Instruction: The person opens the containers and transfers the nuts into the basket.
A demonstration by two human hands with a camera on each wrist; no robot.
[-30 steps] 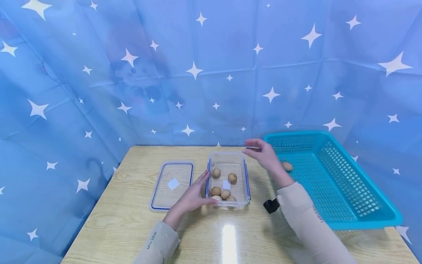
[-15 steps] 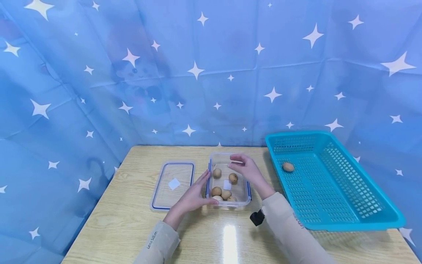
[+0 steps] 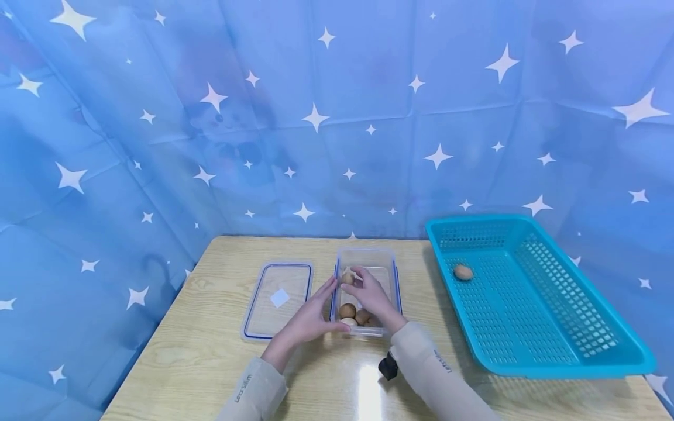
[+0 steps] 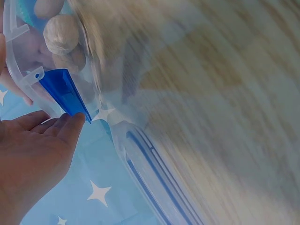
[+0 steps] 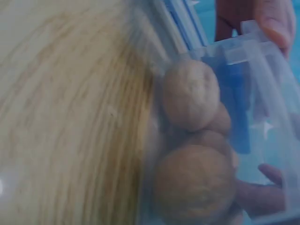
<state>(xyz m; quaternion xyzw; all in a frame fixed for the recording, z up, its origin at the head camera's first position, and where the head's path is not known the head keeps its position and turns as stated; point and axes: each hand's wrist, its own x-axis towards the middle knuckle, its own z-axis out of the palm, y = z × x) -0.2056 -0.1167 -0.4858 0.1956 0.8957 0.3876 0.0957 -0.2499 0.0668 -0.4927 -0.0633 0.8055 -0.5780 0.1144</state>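
Note:
A clear plastic food box [image 3: 368, 333] with blue side latches stands on the table, several walnuts [image 3: 347, 310] gathered at its near end. My left hand [image 3: 310, 323] rests against its left side with fairly straight fingers, the thumb at the near corner. Fingertips of that hand touch a blue latch [image 4: 68, 96] in the left wrist view. My right hand [image 3: 375, 297] reaches inside the box, thumb and fingers curved round a walnut [image 3: 348, 279] near the left wall. Through the box wall, the right wrist view shows part of this hand [image 5: 260, 197].
Left of the box lies its blue-edged lid [image 3: 265, 318], with a white square on it. A turquoise perforated basket [image 3: 526, 327] stands at the right, with one walnut [image 3: 463, 272] in it. A starry blue curtain [image 3: 337, 193] hangs behind the table [image 3: 179, 362].
My right hand has moved left and down from beside the basket into the box, its fingers coming round the left walnut. The left hand stays at the box.

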